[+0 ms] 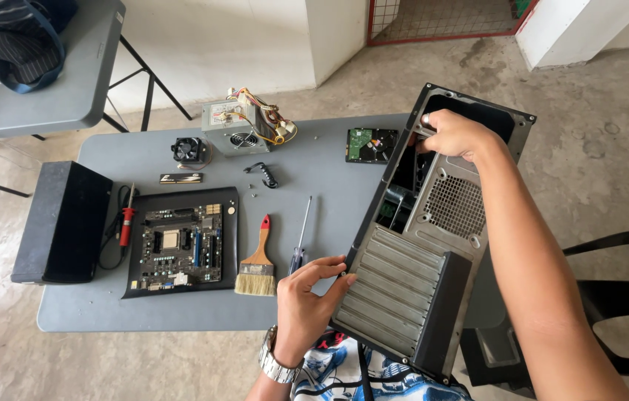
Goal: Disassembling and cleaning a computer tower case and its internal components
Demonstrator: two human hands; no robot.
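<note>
A black and grey computer case (422,245) is tilted up off the grey table (314,171), its rear panel with slot covers and fan grille facing me. My left hand (307,301) grips its lower left edge, a metal watch on the wrist. My right hand (455,135) holds the far upper end of the case, fingers hooked inside the frame.
On the table lie a motherboard (181,245) on a black mat, a paintbrush (258,260), a screwdriver (301,238), a red soldering iron (127,219), a power supply (244,128), a cooler fan (188,150), a hard drive (371,145) and a black side panel (62,223). A black chair (618,297) stands at right.
</note>
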